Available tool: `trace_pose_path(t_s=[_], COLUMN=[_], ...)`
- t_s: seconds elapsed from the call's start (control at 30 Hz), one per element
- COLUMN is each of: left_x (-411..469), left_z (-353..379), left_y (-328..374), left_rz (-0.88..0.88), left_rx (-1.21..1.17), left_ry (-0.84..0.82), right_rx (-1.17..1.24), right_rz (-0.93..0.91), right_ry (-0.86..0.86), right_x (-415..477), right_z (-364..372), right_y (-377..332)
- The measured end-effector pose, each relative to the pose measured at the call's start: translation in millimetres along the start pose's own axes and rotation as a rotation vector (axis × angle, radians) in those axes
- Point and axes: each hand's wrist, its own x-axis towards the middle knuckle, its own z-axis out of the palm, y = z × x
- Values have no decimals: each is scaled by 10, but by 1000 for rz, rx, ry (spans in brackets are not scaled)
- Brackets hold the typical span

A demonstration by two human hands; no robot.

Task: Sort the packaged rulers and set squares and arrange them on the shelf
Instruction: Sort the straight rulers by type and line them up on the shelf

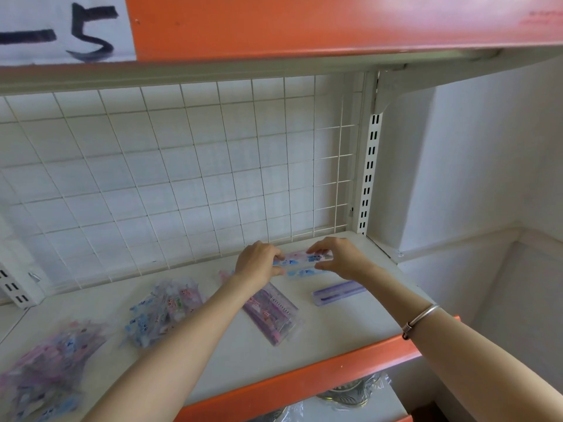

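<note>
A packaged blue and pink ruler [300, 261] is held level just above the back right of the white shelf [304, 342]. My left hand [259, 263] pinches its left end and my right hand [338, 257] pinches its right end. A purple ruler pack [338, 292] lies flat to the right in front of them. A purple set-square pack [272, 312] lies slanted beneath my left forearm. Two loose heaps of packaged rulers sit further left: one [163, 315] in the middle and one [45, 370] at the front left corner.
A white wire grid [182, 178] backs the shelf, with a slotted upright [370, 172] at its right end. The orange shelf lip [304, 382] runs along the front. An orange upper shelf [304, 25] hangs overhead. Plastic-wrapped items [350, 391] lie on the shelf below.
</note>
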Motion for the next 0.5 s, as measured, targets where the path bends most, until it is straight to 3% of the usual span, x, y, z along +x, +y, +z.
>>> trace_pose_path(t_s=[0.23, 0.5], left_x=[30, -65], left_z=[15, -66], left_y=[47, -140], left_rz=[18, -56], left_rx=[135, 115], left_ry=[9, 20], right_rx=[-27, -195], right_rz=[31, 81], right_ry=[4, -162], right_x=[93, 184], right_z=[1, 26], right_y=[96, 290])
